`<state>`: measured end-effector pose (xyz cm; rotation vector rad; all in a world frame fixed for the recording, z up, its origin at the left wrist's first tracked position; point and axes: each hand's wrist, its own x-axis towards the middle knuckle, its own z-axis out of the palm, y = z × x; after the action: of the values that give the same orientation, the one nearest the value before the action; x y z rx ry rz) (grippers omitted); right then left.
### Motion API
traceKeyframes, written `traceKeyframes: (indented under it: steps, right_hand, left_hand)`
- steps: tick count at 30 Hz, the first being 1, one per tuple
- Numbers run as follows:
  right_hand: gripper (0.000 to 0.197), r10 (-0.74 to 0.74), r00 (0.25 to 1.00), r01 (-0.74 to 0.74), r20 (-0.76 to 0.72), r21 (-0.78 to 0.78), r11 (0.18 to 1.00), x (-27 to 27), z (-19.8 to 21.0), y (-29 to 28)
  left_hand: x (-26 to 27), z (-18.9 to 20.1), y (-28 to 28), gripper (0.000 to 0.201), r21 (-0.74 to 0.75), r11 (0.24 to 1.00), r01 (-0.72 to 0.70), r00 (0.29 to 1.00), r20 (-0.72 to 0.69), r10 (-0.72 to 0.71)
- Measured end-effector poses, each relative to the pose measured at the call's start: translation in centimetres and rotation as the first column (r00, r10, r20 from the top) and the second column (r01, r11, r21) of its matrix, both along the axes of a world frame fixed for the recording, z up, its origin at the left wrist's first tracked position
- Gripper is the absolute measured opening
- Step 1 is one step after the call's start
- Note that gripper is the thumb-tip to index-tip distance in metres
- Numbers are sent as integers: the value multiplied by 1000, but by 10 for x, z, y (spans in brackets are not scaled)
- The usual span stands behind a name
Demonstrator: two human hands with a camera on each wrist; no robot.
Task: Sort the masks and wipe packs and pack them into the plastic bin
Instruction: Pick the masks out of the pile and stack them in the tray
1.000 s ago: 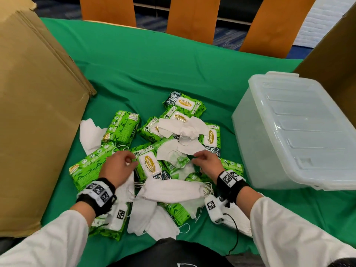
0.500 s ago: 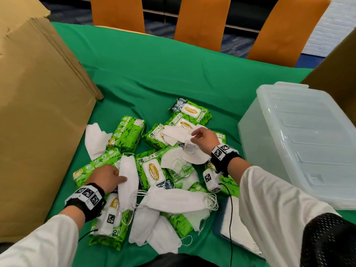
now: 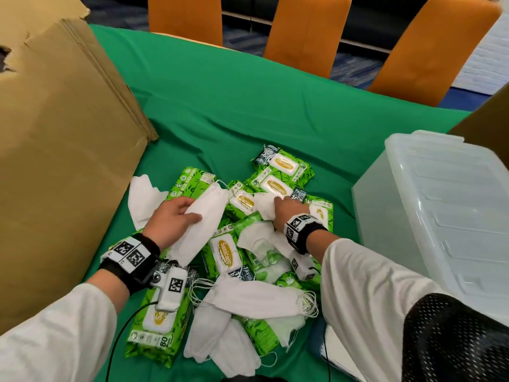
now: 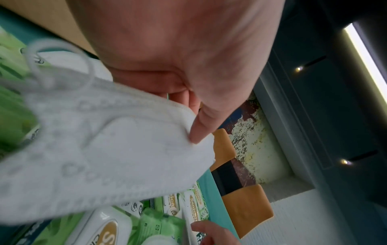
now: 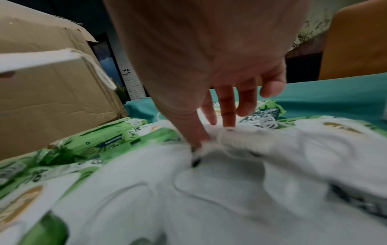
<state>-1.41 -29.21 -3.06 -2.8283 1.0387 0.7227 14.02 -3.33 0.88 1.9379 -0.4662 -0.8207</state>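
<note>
A heap of green wipe packs [image 3: 224, 255] and white masks [image 3: 256, 297] lies on the green tablecloth. My left hand [image 3: 190, 213] grips one white mask [image 3: 205, 224] lifted over the heap's left side; in the left wrist view the thumb [image 4: 199, 131] presses on this mask [image 4: 104, 149] with the fingers beneath. My right hand [image 3: 278, 202] pinches another white mask [image 3: 263, 206] at the far middle of the heap; the right wrist view shows thumb and forefinger [image 5: 227, 116] gathering its fabric [image 5: 230, 174]. The translucent plastic bin [image 3: 440, 216] stands to the right with its lid on.
A big cardboard sheet [image 3: 55, 161] leans along the left side. Another cardboard piece [image 3: 487, 114] rises behind the bin. Orange chairs [image 3: 305, 31] line the table's far edge. A white flat item [image 3: 338, 351] lies near the front under my right arm.
My left hand has taken up a mask and carried it up and away over the heap's left. My right hand has reached from the near middle to a farther mask and pinched it.
</note>
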Motion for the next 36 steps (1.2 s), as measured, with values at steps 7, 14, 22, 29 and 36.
traceKeyframes:
  steps: [7, 14, 22, 29, 36]
  right_hand:
    - [23, -269, 876, 206, 400, 193, 959, -10, 34, -31]
    - [10, -871, 183, 64, 456, 879, 473, -22, 82, -19]
    - [26, -977, 196, -86, 87, 994, 72, -61, 73, 50]
    - [17, -948, 240, -34, 209, 978, 207, -84, 80, 68]
    - [16, -912, 270, -79, 309, 951, 299, -90, 86, 76]
  left_hand:
    - [-8, -3, 0, 24, -18, 999, -30, 995, -94, 28]
    - [-25, 15, -16, 25, -186, 976, -115, 957, -285, 59]
    - [-61, 49, -39, 37, -368, 912, -180, 853, -520, -42]
    - [-80, 54, -44, 28, -332, 943, -32, 926, -365, -97]
    - [-89, 59, -46, 25, -340, 940, -16, 915, -384, -123]
